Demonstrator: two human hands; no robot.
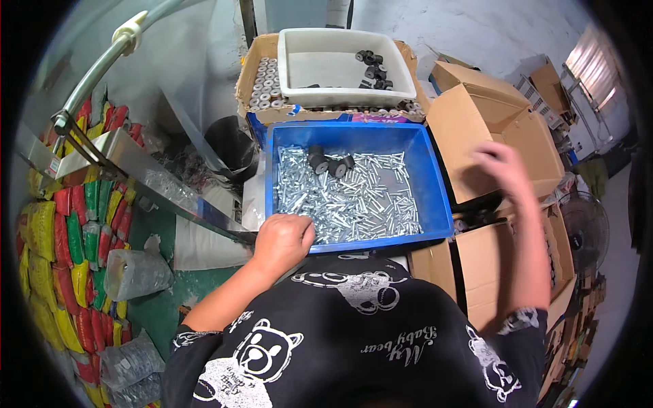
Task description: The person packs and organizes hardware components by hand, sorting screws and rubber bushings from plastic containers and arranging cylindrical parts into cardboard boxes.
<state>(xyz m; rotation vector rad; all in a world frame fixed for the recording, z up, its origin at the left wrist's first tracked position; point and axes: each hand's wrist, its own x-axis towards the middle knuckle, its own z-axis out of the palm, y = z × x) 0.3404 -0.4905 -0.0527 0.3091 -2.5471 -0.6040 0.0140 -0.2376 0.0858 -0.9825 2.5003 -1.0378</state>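
Observation:
My left hand (284,238) is closed at the near left corner of the blue plastic bin (435,170). Its fingers are curled inward, and whatever they may hold is hidden. Loose silvery screws or bolts (367,197) cover much of the bin's bottom. Several black cylindrical pieces (320,163) lie on top of them toward the back. Off to the right, my right hand (500,163) is in front of an open cardboard box (462,129). Motion smears its fingers, so I cannot make out whether they hold anything.
Behind the bin, a white tub (313,68) with some black pieces rests on a carton (255,51) of round grey parts. A metal frame (183,197) runs along the left, by stacked colourful bags (75,238). More open cartons (486,265) and a fan (581,231) stand right.

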